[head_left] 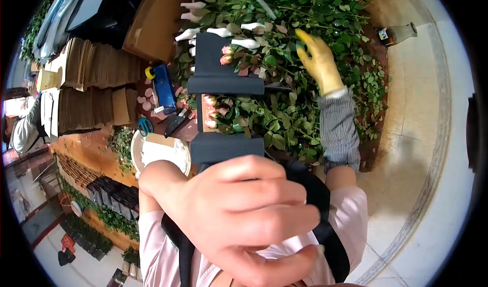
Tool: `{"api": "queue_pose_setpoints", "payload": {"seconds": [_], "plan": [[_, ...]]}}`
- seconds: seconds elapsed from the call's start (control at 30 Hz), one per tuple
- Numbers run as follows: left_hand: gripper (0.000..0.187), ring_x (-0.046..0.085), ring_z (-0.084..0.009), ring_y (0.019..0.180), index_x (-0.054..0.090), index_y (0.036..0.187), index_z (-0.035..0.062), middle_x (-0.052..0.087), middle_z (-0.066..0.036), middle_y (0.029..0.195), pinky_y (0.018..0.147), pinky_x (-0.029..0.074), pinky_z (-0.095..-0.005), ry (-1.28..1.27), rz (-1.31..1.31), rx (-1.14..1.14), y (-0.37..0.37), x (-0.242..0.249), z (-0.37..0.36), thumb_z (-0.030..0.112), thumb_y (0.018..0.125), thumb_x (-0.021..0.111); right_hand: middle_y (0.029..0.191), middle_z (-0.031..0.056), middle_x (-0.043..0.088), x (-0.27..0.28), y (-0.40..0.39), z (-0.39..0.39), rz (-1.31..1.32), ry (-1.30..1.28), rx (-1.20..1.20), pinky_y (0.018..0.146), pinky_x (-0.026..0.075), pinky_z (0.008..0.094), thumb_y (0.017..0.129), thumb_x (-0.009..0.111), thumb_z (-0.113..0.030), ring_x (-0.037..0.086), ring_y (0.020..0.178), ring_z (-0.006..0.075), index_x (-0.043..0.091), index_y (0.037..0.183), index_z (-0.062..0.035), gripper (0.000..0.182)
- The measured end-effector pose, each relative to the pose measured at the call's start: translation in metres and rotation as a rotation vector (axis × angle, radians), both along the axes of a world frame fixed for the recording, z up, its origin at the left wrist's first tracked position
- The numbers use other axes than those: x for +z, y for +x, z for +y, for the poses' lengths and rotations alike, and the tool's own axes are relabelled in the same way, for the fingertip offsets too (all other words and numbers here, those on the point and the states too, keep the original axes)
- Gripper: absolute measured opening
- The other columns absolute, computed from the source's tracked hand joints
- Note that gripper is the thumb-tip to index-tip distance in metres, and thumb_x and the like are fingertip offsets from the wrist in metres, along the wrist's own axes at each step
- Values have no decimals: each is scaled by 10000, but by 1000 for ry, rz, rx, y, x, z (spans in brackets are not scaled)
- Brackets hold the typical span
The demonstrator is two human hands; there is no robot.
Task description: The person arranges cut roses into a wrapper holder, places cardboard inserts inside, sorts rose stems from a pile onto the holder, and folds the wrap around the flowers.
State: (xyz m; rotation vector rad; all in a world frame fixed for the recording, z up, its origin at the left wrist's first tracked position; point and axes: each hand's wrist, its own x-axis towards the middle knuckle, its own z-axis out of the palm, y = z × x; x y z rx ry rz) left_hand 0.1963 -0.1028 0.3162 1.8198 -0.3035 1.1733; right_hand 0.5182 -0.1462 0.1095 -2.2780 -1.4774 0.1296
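Note:
My left hand [249,218] is bare and very near the camera, its back toward me. The fingers are curled in and the palm is hidden, so what they hold, if anything, does not show. My right hand [317,63], in a yellow glove with a grey striped sleeve [338,127], is over the leafy rose stems [284,117] with fingers apart. To its left, pink-orange roses [226,56] lie on a dark ridged sheet [213,48]. More roses [209,112] rest between dark folded pieces [227,146]. White sleeves [245,43] cover several buds.
Left of the roses lie a blue tape dispenser [163,86], teal scissors [146,126] and a white tub [137,152]. Cardboard stacks [101,66] stand further left, near another person's sleeve [25,129]. A glass bottle [399,34] lies at right.

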Motion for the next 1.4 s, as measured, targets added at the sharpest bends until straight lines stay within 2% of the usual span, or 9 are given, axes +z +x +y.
{"api": "queue_pose_setpoints", "payload": {"seconds": [0.07,0.2,0.37,0.6,0.87,0.93,1.1,1.23,1.4], "plan": [[290,640,-234,751,639,1009,279,690,-49,847,661,494,-321,77,-109,20,6,-11,-1,201,747,733,1285,185,632,3,12,34,-42,143,59,1000,508,423,945,656,-191,627,1154,337,545,1394,-161,464],[248,633,-193,720,614,1057,196,635,-27,849,586,450,-299,-49,-75,135,5,1,-11,155,820,675,1217,135,668,-20,58,108,-396,335,1,967,504,429,926,662,-225,637,1107,321,603,1317,-128,407],[337,646,-297,785,593,987,13,659,-130,889,655,519,-373,-199,522,224,-19,-17,30,-170,710,533,1223,81,691,-47,66,164,-442,-445,-179,1022,462,372,861,716,-159,623,1176,263,737,1104,-148,244],[236,653,-349,897,669,1084,8,671,-139,988,776,519,-402,-16,1105,123,-49,-129,47,134,889,712,1262,32,669,-8,41,120,-570,252,-225,1135,343,410,766,707,-62,562,1249,223,708,1105,-166,354],[394,662,-349,1008,637,1235,68,687,-158,1123,845,532,-431,209,1482,129,-91,-236,21,300,918,668,944,71,710,35,3,38,-416,262,-45,1074,435,438,740,637,26,665,1004,259,673,1201,-119,485],[333,682,-328,934,652,1182,83,706,-120,1032,806,541,-418,237,1425,176,-93,-239,17,273,908,669,922,69,712,21,3,23,-657,289,-66,955,508,398,762,635,-8,682,876,232,686,1170,-136,431],[233,688,-265,824,667,1000,93,677,-80,843,730,544,-380,390,1272,335,-96,-254,9,213,813,736,862,88,709,-179,45,-23,-312,-2,-67,761,518,365,836,622,-66,681,841,236,719,1105,-171,305],[204,683,-267,804,665,978,86,668,-80,832,718,540,-383,355,1226,341,-96,-255,9,181,808,726,902,83,731,-80,-28,-7,-365,-578,-137,749,544,401,862,603,-95,696,881,281,742,1049,-151,240],[200,679,-265,812,667,977,88,666,-75,837,723,538,-384,377,1229,342,-94,-250,8,161,798,719,1157,135,705,-135,27,-16,-90,-332,-25,929,531,380,839,574,-19,675,1051,297,704,1212,-174,425]]}}
